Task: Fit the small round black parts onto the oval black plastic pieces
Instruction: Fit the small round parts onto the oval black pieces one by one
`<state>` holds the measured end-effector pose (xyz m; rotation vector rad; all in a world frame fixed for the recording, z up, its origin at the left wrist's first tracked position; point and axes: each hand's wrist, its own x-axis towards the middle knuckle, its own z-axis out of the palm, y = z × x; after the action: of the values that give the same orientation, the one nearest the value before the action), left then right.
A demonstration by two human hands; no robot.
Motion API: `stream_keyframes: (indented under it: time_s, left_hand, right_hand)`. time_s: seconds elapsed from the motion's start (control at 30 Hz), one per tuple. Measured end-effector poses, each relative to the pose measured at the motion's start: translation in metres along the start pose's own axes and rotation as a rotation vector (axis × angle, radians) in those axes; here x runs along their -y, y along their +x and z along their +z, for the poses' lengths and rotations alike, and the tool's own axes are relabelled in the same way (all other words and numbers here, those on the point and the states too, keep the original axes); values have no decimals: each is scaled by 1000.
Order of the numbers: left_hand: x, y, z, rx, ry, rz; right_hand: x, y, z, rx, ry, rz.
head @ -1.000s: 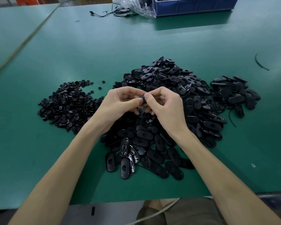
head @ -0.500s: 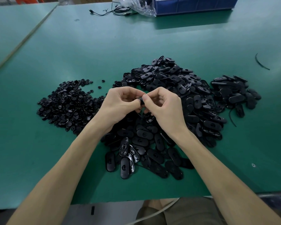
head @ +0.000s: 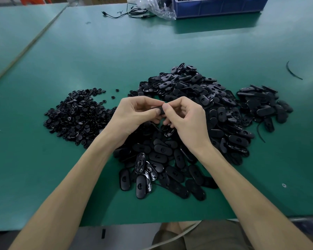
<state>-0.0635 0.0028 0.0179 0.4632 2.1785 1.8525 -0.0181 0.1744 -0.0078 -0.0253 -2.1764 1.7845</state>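
Overall level: moderate, even and cool; the green table point(head: 98, 51) shows no burnt-out areas.
Source: overhead and diffuse; a paler sheen lies on the table beyond the oval-piece pile point(head: 197, 98).
Shadows: soft-edged; my forearms darken the table on the near side of the pile; the blue crate point(head: 215, 8) far beyond the pile drops a dark strip towards me.
Glare: small glints on glossy pieces at the pile's near edge.
Dark detail: the black piece point(head: 160, 111) pinched between my left hand point(head: 134, 116) and right hand point(head: 186, 120), over the pile's middle, reads as a featureless shape.
Distortion: wide-angle; the table seam left of the pile slants, and my forearms swell towards the lower corners.
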Motion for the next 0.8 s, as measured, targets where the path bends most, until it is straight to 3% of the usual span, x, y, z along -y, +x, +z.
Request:
stream_keyframes:
  time_s: [0.37, 0.8]
  left_hand:
    - [4, 4, -5, 126, -283, -73]
    - [3, 3, -6, 104, -364, -124]
  right_hand:
    - [2, 0, -2, -56, 62, 30]
    - [4, 0, -1, -54, 101, 30]
